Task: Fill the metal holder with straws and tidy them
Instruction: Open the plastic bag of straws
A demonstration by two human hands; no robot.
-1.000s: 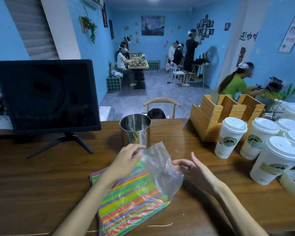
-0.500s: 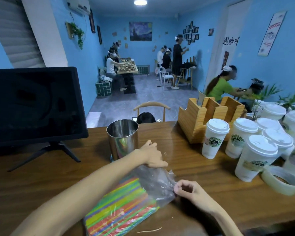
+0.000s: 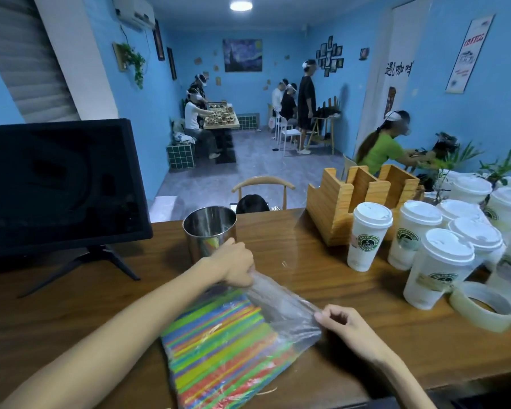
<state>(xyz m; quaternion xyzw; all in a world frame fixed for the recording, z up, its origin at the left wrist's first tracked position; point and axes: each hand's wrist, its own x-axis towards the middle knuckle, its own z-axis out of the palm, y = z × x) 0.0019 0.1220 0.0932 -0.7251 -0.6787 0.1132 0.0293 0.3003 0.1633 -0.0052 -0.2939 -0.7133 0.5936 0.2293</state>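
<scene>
1. You are pinching the open mouth of the clear plastic bag (image 3: 281, 305) with both hands: the left hand (image 3: 236, 268) is gripping its far edge, the right hand (image 3: 341, 323) its near corner, fingers curled on the film.
2. The straws (image 3: 222, 346) are lying inside the bag, flat on the tabletop (image 3: 322, 267), just in front of the metal holder (image 3: 209, 231), which is standing upright and looks empty.
3. Judgement: the film is thin, slippery and likely to tear; the straws are light, easily crushed and prone to rolling.
4. Advice: be taking the bundle around its middle, loosely, not by the ends.
</scene>
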